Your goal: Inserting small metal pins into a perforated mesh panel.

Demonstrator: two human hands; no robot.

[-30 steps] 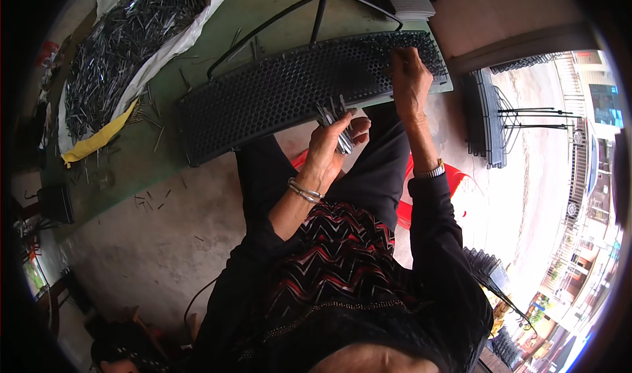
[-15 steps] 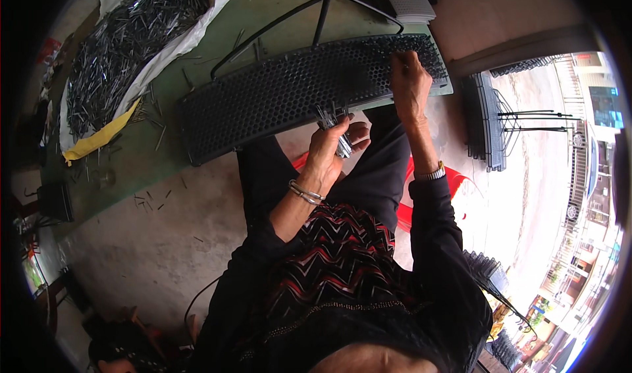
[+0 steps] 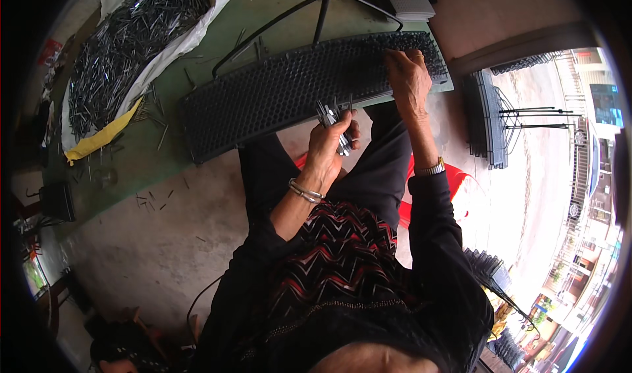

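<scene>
A long dark perforated panel with rows of round holes lies across the green tabletop in front of me. Its right end bristles with short dark pins standing in the holes. Closed around a bunch of thin shiny metal pins, my left hand is just off the panel's near edge. My right hand bends down over the right part of the panel, thumb and fingertips pinched together at its surface. Whatever lies between those fingertips is hidden.
A white sack heaped with loose metal pins lies on the green table at left. A black rod stand rises behind the panel. Pale perforated sheets are stacked far right; dark racks stand beyond the table.
My right hand has shifted slightly left along the panel, still pinched. The fingers of my left hand have curled in more around the bunch of pins.
</scene>
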